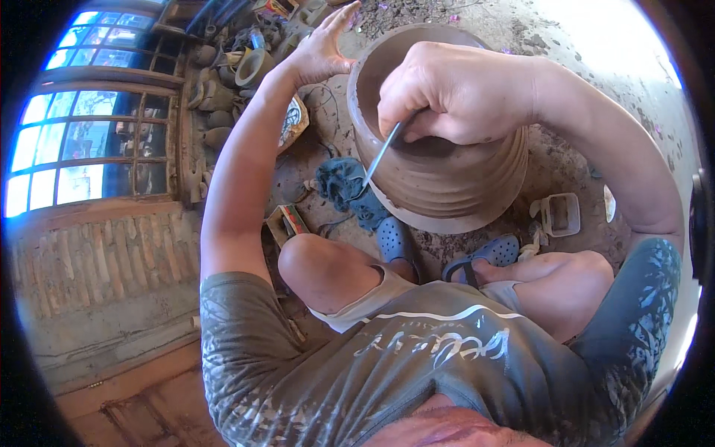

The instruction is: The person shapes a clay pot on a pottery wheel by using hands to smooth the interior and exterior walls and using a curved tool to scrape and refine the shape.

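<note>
A large brown clay pot (454,186) with ridged sides stands on the ground in front of my feet. My right hand (458,93) is closed above the pot's near rim, gripping a thin, pale metal tool (383,155). The tool slants down to the left, its tip over the outside of the pot; contact with the clay cannot be made out. At the far left side of the rim, my left hand (322,48) is open with its fingers stretched out and its thumb at the rim's edge. My right hand hides part of the pot's mouth.
A dark teal cloth (342,182) lies left of the pot, beside my shoe (392,240). A clear plastic tub (560,214) sits to the right. Clay vessels (255,67) crowd the far left, by a paned window (86,138). Clay crumbs litter the floor.
</note>
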